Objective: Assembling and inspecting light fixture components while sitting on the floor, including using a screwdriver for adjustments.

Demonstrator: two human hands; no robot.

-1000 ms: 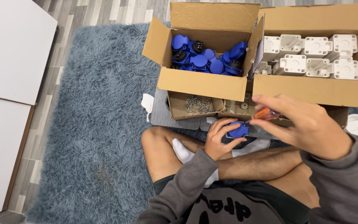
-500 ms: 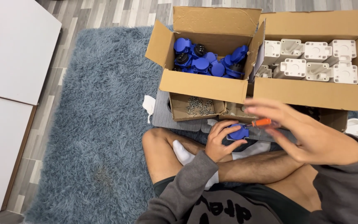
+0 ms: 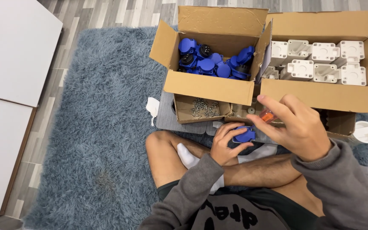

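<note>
a shaggy blue-grey rug [image 3: 90, 127] covers the floor under a person sitting cross-legged. ahead stand two open cardboard boxes: the right box [image 3: 320, 91] holds white plastic housings [image 3: 316, 61], the left box [image 3: 209, 85] a heap of blue socket parts [image 3: 211, 64]. below it, a small tray of screws [image 3: 203, 108]. the right hand [image 3: 297, 125] curls around an orange-handled tool [image 3: 268, 115], just above the left hand [image 3: 224, 142], whose fingers grip a blue socket part [image 3: 245, 134] over the lap.
</note>
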